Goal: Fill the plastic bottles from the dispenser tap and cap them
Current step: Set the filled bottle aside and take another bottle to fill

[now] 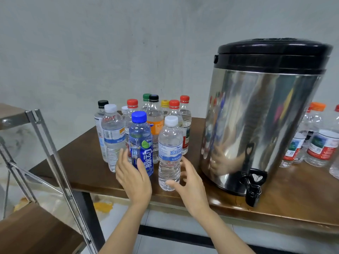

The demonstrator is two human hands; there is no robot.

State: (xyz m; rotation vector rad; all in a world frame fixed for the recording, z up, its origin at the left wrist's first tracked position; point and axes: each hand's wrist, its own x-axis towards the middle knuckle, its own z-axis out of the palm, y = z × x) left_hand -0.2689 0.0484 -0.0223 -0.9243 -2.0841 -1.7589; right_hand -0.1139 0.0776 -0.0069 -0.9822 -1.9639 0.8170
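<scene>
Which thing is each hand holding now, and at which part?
Nothing clearly. The left hand cups the blue bottle low on its body; a real grip cannot be told. The right hand is open beside the front white-capped bottle.

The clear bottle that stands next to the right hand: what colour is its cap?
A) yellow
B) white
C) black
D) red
B: the clear bottle beside the right hand carries a white cap.
</scene>
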